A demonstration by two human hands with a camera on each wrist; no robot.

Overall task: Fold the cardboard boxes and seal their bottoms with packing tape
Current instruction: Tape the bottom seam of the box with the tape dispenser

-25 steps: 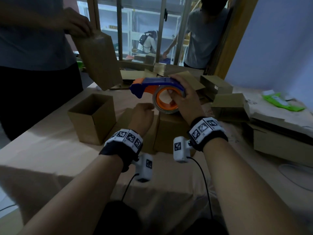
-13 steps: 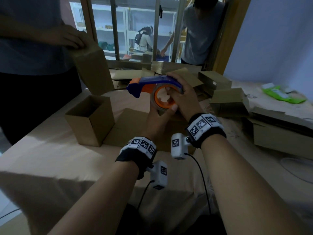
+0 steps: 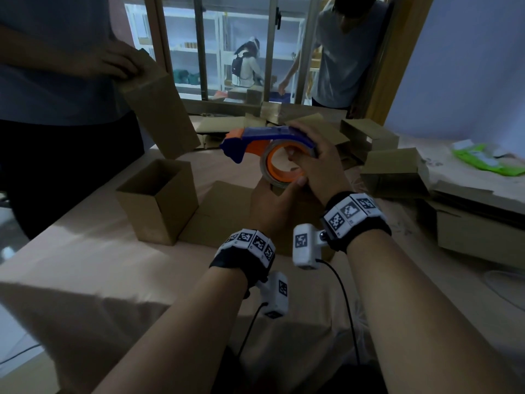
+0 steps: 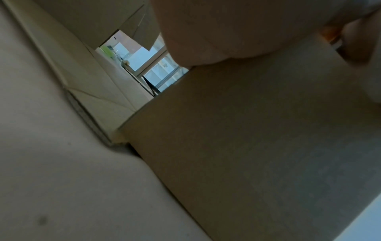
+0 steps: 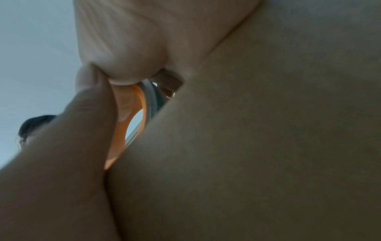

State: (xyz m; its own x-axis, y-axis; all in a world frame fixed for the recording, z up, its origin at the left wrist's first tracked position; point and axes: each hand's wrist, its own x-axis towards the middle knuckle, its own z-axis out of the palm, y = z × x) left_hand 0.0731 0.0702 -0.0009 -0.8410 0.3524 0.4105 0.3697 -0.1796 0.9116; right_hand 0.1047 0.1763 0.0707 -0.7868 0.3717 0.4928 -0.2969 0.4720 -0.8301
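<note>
The right hand [image 3: 318, 169] grips a tape dispenser [image 3: 267, 143] with a blue body and an orange hub, holding it in the air above the tabletop [image 3: 93, 265], its fingers curled over the top of the blue frame and into the opening of the roll. The roll of packing tape [image 3: 277, 182] sits on that hub, and the left hand [image 3: 272, 206] reaches up from below, its thumb pressed against the lower rim of the roll; how its other fingers lie is hidden behind the hand, so I cannot tell its grip. In the right wrist view a finger lies along the orange hub [image 5: 132, 114], the rest filled by blurred skin. Directly beneath both hands stands a cardboard box [image 3: 301, 220], mostly covered by them; the left wrist view shows its plain brown side [image 4: 257, 146] close up. To the left of it stands an open box [image 3: 159, 206], upright with its top open, and a flattened sheet of cardboard [image 3: 224, 211] lies between the two. Across the tabletop a second person [image 3: 56, 81] holds another box [image 3: 162, 109] tilted. More folded boxes [image 3: 395, 172] lie to the right.
</note>
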